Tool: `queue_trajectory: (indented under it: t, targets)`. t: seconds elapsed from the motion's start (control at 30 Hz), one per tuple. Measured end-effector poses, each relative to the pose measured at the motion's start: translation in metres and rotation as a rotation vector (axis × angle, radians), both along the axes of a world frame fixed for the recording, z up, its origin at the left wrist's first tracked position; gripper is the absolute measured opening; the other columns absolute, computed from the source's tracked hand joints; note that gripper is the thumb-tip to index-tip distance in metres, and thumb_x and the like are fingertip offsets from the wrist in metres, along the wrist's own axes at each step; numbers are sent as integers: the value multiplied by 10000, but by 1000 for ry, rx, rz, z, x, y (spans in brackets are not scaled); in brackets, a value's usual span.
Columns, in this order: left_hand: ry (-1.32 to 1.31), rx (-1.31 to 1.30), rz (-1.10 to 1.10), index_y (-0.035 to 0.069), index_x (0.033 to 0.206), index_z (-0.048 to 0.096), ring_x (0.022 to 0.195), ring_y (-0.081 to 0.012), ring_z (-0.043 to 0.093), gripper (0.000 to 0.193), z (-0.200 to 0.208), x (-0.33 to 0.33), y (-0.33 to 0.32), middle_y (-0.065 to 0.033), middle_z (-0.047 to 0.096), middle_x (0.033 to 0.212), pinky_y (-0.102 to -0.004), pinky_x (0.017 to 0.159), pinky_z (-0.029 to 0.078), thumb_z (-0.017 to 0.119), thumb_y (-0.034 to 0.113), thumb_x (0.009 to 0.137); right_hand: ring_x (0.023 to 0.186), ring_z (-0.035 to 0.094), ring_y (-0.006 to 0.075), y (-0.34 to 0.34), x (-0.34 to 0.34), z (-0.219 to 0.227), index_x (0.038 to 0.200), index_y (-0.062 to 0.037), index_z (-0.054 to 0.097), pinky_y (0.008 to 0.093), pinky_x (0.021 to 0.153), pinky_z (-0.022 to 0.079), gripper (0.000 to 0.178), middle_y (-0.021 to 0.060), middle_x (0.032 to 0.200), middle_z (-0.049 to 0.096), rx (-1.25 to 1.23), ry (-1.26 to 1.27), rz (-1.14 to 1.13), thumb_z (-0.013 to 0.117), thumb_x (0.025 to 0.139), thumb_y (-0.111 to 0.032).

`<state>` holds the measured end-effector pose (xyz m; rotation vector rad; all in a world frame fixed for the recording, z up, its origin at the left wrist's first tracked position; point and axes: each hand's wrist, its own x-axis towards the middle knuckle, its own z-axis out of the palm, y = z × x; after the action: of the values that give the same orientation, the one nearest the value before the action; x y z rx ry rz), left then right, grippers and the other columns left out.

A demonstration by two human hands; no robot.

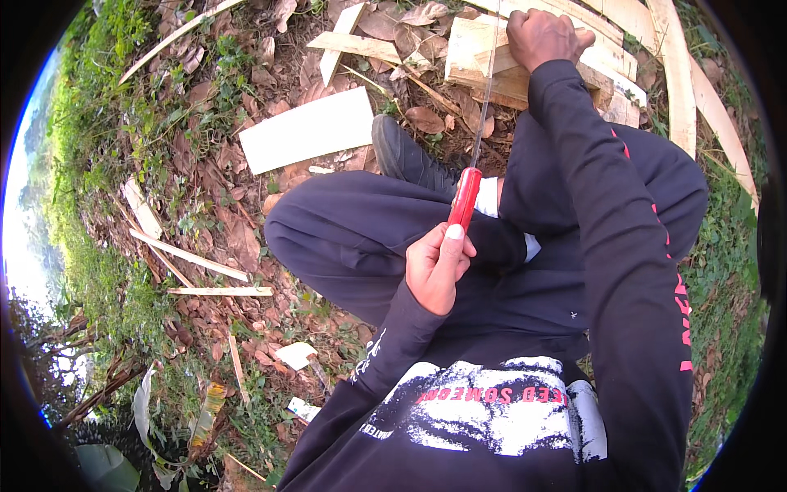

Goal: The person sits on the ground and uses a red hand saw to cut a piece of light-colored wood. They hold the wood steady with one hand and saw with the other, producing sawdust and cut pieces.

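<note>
My left hand (440,261) is closed round the lower end of a red handle, its thumb lying along it. From this red-handled tool (465,202) a long, thin metal blade runs up past the stacked wood and out of the top of the view. The blade shows almost edge-on, so its exact kind is unclear. At the top right my right hand (548,38) is a fist on the pale wooden blocks (474,51), just right of the blade. Its curled fingers hide whatever they may grip.
My crossed legs (352,238) and a dark shoe (410,156) lie below the blocks. A flat pale board (310,129) rests on dry leaves to the left. Long curved planks (679,82) lie at the far right, and thin wood strips (190,254) at the left. Green plants (98,164) border the ground.
</note>
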<state>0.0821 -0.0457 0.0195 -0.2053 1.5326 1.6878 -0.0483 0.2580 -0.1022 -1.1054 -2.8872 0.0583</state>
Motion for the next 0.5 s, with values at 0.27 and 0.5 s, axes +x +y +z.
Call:
queue_trajectory:
  t: [0.27, 0.5]
  targets:
    - [215, -37, 21, -4, 729, 558, 500, -32, 352, 456, -22, -47, 62, 33, 447, 588, -224, 476, 258, 498, 304, 1060, 882, 648, 332, -7, -4, 3, 819, -80, 742, 581, 880, 305, 436, 181, 817, 703, -18, -9, 23, 403, 874, -349]
    - [99, -159, 4, 5, 702, 549, 487, -32, 342, 470, 3, -2, 14, 29, 442, 572, -236, 467, 255, 505, 314, 1053, 874, 650, 355, 4, 2, -1, 808, -56, 735, 618, 918, 293, 457, 211, 828, 701, -83, -55, -25, 386, 893, -338]
